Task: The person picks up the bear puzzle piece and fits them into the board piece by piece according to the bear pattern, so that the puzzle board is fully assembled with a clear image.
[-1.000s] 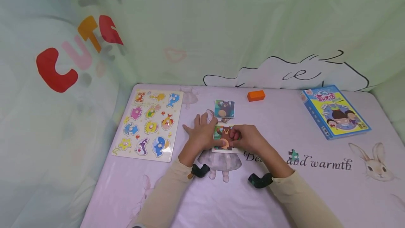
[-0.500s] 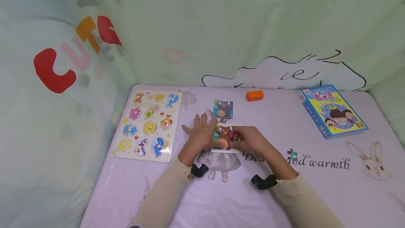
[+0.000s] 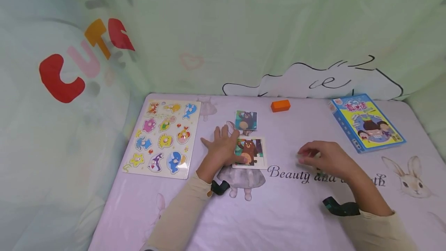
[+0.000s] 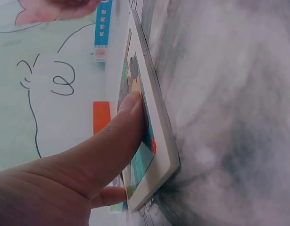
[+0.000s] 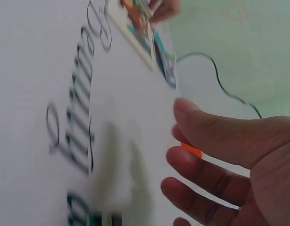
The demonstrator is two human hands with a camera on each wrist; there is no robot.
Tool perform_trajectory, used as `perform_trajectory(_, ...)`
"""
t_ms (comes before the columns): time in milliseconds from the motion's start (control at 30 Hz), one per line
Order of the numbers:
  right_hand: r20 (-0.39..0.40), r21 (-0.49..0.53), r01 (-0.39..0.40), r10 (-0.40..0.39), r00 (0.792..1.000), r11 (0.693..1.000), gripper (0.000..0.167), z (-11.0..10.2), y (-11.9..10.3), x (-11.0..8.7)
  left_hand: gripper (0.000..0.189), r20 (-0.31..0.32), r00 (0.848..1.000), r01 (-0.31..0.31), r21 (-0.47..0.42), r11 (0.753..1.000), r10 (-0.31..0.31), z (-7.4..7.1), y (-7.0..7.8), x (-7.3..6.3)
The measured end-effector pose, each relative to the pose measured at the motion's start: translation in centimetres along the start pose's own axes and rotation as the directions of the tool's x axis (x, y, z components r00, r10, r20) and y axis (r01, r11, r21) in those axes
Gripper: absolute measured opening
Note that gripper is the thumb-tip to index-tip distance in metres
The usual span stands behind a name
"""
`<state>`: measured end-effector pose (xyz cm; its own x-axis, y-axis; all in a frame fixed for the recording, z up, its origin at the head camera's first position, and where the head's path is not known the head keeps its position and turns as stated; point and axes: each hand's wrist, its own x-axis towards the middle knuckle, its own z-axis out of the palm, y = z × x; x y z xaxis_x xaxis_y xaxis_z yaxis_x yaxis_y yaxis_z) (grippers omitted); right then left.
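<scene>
A small bear jigsaw puzzle (image 3: 249,145) in a white frame lies mid-table, with a bare white gap at its lower right. My left hand (image 3: 221,148) lies spread at its left side; the thumb (image 4: 111,134) presses on the pieces. Farther right, over the tablecloth, my right hand (image 3: 332,160) hovers with fingers loosely bent and nothing between them, as the right wrist view shows. A loose green puzzle piece (image 3: 319,173) lies just below that hand, partly hidden by it. Behind the puzzle sits a square bear card (image 3: 246,120).
A board of sea-animal knob pieces (image 3: 161,138) lies on the left. At the back is an orange block (image 3: 280,105). A blue and yellow box (image 3: 369,123) stands toward the back right. Green cloth (image 3: 223,30) hangs behind the table.
My right hand has left the puzzle and moved right to above the loose piece, uncovering the gap at the puzzle's lower right. The left hand has stayed in place.
</scene>
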<state>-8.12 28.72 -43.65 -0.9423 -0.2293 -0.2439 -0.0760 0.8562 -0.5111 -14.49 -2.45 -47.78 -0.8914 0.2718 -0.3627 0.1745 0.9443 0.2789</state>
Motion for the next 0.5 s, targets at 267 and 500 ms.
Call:
perform_trajectory(267,0.089,-0.051,-0.106,0.111,0.990,0.993,0.049,-0.9,4.1,-1.8,0.100,0.013,1.000,0.005,0.003,1.000,-0.005,-0.3,0.0,-0.2)
perform_trajectory(500,0.107,-0.075,-0.099,0.107,0.988,0.992,0.049,-0.4,5.6,-2.0,0.097,-0.032,0.999,-0.007,0.017,1.000,0.007,-0.6,0.3,-0.9)
